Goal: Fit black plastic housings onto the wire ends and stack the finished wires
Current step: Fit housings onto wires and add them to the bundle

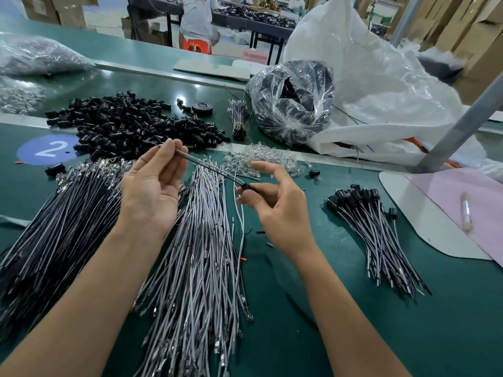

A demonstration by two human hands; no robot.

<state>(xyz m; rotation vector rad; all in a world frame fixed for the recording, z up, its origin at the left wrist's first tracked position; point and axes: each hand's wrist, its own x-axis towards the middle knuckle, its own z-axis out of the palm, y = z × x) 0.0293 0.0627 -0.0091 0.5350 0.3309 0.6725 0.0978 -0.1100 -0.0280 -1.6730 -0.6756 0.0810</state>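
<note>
Head view: our left hand (152, 191) pinches the wire (206, 165) at its far end, our right hand (277, 210) pinches its black housing (249, 186), both above the table (340, 308). We judge the wire light and limp, best gripped just behind the housing.

The left forearm (81, 295) and the right forearm (351, 308) are bare. They are seen rising from the lower edge and are angled toward each other. The left hand (152, 191) is held with the palm turned up. Its fingers are raised close together, and one end of a wire (212, 170) is pinched between the thumb and the fingertips (171, 145). The right hand (280, 210) is held lower, with the palm turned to the left. The housing (249, 186) on the wire is gripped by the thumb and a bent finger, while the forefinger is stretched out above it. The hands are apart.
</note>
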